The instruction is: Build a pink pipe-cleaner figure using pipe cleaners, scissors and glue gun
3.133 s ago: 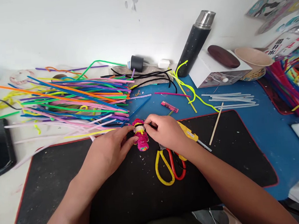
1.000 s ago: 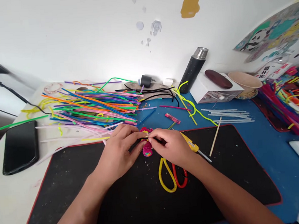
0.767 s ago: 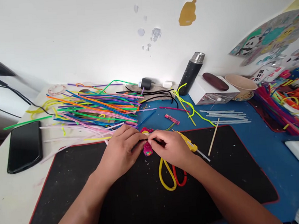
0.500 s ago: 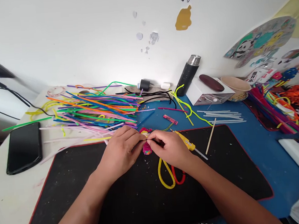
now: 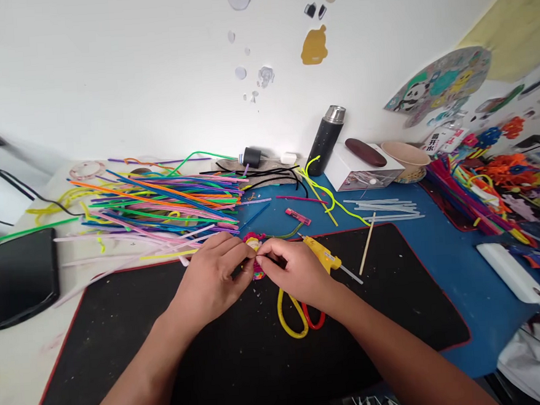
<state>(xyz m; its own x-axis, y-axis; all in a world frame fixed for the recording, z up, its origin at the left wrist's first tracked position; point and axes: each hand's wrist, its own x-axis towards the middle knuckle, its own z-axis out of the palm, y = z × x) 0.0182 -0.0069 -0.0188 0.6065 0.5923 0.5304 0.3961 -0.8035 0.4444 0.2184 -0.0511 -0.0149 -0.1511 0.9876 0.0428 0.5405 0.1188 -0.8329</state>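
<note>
left hand [image 5: 217, 273], right hand [image 5: 293, 269] — both pinched on dark strand [image 5: 256, 256], angled inward, over pink piece [image 5: 258, 273]

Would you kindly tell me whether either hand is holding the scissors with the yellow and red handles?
No, the scissors lie on the black mat, while the left hand and right hand meet over the pink figure.

Craft figure [image 5: 254, 241] coloured magenta, marked with yellow and white, multicoloured at near end. Mat [image 5: 122, 342] black, edged in red. Scissor handles [image 5: 295, 335] coloured yellow and red. Glue gun [image 5: 320, 254] yellow. Heaped stems [image 5: 172, 197] mixed: orange, blue, green, pink, purple. Flask [image 5: 325, 142] black, topped with silver.
</note>
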